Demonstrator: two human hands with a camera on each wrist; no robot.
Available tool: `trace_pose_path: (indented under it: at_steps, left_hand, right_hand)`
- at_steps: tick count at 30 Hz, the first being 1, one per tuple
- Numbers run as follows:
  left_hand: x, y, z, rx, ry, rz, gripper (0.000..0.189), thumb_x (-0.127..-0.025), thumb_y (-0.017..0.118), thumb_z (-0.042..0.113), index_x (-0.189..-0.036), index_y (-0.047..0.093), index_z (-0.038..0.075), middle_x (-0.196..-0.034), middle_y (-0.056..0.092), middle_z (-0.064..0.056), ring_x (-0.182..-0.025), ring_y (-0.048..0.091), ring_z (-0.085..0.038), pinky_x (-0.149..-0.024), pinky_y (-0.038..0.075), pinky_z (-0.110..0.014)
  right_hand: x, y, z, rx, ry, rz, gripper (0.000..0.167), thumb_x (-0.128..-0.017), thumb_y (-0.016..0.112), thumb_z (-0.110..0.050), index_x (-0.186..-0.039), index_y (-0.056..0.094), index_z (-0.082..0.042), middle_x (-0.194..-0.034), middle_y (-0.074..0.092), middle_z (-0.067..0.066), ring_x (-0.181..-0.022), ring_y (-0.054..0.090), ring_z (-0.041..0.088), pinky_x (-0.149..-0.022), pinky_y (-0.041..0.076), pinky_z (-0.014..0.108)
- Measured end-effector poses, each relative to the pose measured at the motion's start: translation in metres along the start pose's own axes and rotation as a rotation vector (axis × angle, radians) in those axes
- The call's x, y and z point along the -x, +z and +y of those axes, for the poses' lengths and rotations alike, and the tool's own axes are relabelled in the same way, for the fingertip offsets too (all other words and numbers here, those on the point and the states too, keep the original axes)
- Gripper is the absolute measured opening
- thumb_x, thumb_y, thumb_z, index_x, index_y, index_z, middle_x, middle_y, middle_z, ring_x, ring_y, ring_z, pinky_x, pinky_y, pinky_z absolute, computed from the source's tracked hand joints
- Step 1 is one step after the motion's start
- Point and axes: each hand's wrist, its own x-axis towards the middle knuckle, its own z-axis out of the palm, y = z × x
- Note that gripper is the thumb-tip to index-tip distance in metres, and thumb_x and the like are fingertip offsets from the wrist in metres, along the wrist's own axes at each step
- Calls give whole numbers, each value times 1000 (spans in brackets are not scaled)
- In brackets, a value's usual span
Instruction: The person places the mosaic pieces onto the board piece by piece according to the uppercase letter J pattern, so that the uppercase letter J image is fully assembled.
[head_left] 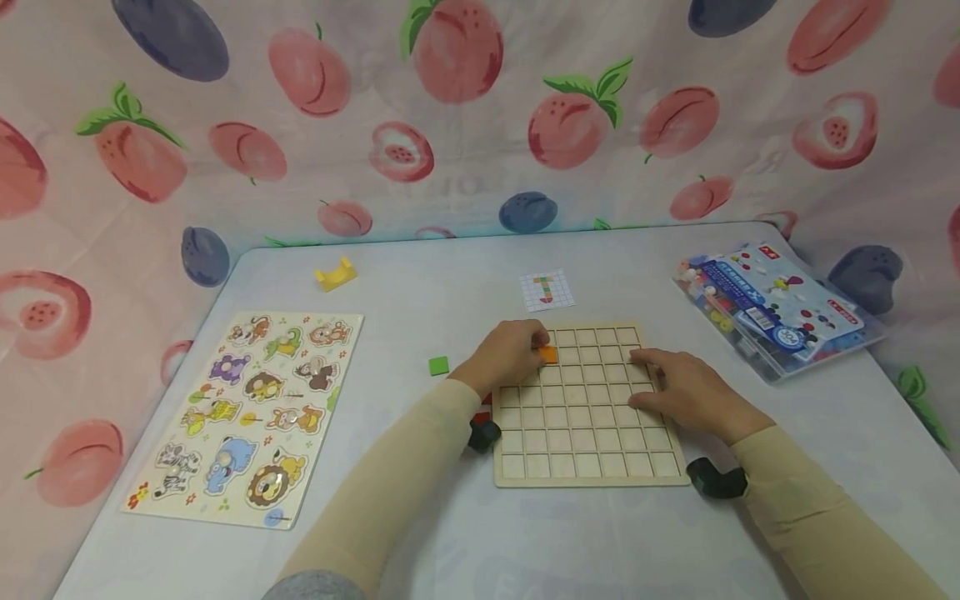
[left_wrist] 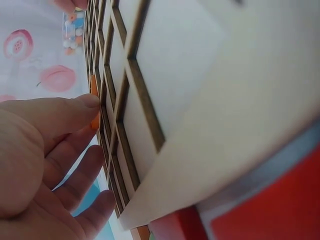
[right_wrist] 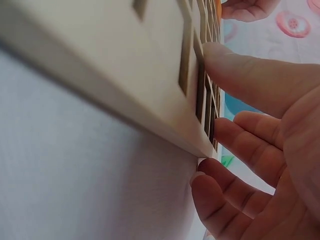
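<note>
A wooden grid board [head_left: 590, 481] lies in front of me, its square cells marked off by raised strips. At its upper left, my left hand [head_left: 504, 354] pinches an orange square tile [head_left: 549, 355] between thumb and fingers, right at a cell. The left wrist view shows the thumb on the orange tile [left_wrist: 94, 102], with the other fingers spread beyond it. My right hand [head_left: 693, 392] rests at the board's right side, thumb and fingertips on the strips and edge. Red tiles [head_left: 482, 417] lie by the board's left edge, partly hidden by the left wrist.
Left of the board is a green square tile [head_left: 438, 365]. A pattern card [head_left: 547, 290] lies behind the board. Farther left are an animal puzzle board [head_left: 247, 417] and a yellow piece [head_left: 336, 274]. A clear box of colourful pieces [head_left: 780, 308] stands at the back right.
</note>
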Motion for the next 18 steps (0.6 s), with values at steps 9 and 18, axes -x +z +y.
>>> trace_pose_path:
  at_steps: [9,18]
  left_hand:
    - [-2,1,2,-25,-1,-18,25,-94,71,15,-118,68,11,-117,68,-1,-106,60,-15,-97,46,-27]
    - [-1,0,3,-29,0,-16,25,-94,71,15,-118,68,10,-117,68,-2,-106,60,-15,-98,46,-27]
  right_hand:
    - [0,1,0,-4,-2,5,70,-89,76,-32,-142,49,5,-133,56,29,-116,56,44,-96,42,61]
    - [0,0,0,-4,0,5,69,-89,76,-31,-142,49,4,-134,55,30,-121,52,47,-99,40,62]
